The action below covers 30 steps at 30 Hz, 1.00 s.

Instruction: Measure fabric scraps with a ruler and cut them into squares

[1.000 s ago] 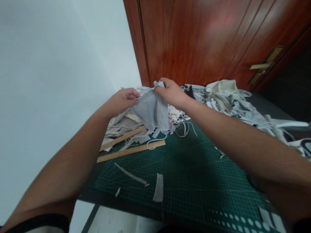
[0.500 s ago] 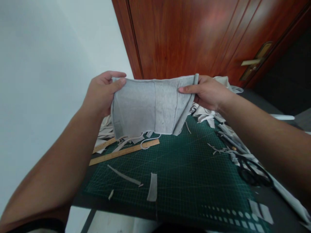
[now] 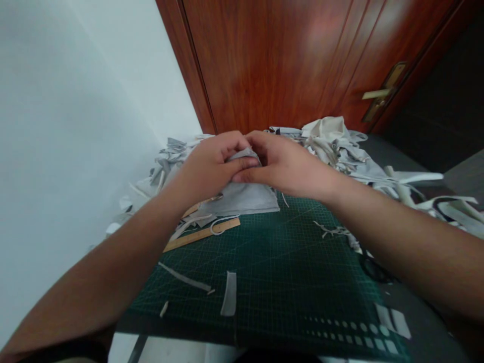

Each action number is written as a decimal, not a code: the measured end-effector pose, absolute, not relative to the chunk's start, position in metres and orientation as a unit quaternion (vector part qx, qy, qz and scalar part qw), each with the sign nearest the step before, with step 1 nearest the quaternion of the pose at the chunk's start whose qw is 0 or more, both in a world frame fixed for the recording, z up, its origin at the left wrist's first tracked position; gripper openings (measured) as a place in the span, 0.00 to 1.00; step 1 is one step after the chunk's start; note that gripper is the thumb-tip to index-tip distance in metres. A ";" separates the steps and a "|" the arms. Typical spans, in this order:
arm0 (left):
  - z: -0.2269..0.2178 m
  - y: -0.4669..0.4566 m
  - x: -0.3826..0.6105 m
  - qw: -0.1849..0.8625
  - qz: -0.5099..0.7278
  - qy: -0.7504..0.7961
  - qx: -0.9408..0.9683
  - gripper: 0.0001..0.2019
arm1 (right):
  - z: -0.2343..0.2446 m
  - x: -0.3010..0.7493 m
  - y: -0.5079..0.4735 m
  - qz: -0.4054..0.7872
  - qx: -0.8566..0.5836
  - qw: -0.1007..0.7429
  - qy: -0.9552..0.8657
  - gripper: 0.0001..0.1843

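Observation:
A light grey piece of fabric (image 3: 249,198) hangs bunched between my two hands, above the far part of the green cutting mat (image 3: 272,267). My left hand (image 3: 215,164) pinches its top from the left, thumb in front. From the right, my right hand (image 3: 282,164) grips the same spot, its thumb touching or nearly touching the left one. The upper part of the fabric is mostly hidden by the fingers; its lower edge spreads out below them.
Wooden rulers (image 3: 204,234) lie at the mat's left. Fabric scraps (image 3: 333,136) are heaped along the back and right. Black-handled scissors (image 3: 374,267) sit partly behind my right forearm. Loose strips, including a short grey one (image 3: 229,294), lie on the mat. Beyond stands a wooden door (image 3: 260,65).
The fabric was stretched wide between my hands. Both hands have come together at the middle, so it is now gathered or folded and hangs narrower.

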State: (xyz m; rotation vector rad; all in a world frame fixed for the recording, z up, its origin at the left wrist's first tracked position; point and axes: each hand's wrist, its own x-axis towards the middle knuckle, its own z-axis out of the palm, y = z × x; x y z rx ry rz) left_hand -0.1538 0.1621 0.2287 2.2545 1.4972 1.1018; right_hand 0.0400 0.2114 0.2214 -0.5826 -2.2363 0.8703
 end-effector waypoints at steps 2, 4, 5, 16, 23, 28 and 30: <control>0.223 0.166 -0.151 0.187 0.361 0.527 0.746 0.08 | 0.216 0.033 0.210 0.336 -0.220 0.315 -0.860 0.14; 0.214 0.170 -0.160 0.235 0.318 0.549 0.737 0.14 | 0.210 0.037 0.214 0.342 -0.227 0.315 -0.856 0.11; 0.208 0.172 -0.166 0.253 0.284 0.554 0.740 0.14 | 0.207 0.043 0.218 0.340 -0.235 0.328 -0.850 0.11; 0.157 0.125 -0.174 0.095 0.342 0.515 0.780 0.05 | 0.179 0.145 0.173 0.172 -0.353 0.417 -0.820 0.08; 0.043 0.064 -0.149 0.196 0.094 0.389 0.895 0.06 | 0.045 0.182 0.086 0.267 -0.256 0.164 -0.915 0.16; 0.034 0.061 -0.144 0.176 0.079 0.406 0.893 0.05 | 0.020 0.186 0.067 0.276 -0.286 0.185 -0.899 0.14; 0.042 0.064 -0.141 0.187 0.086 0.419 0.884 0.06 | 0.027 0.184 0.069 0.294 -0.364 0.188 -0.864 0.14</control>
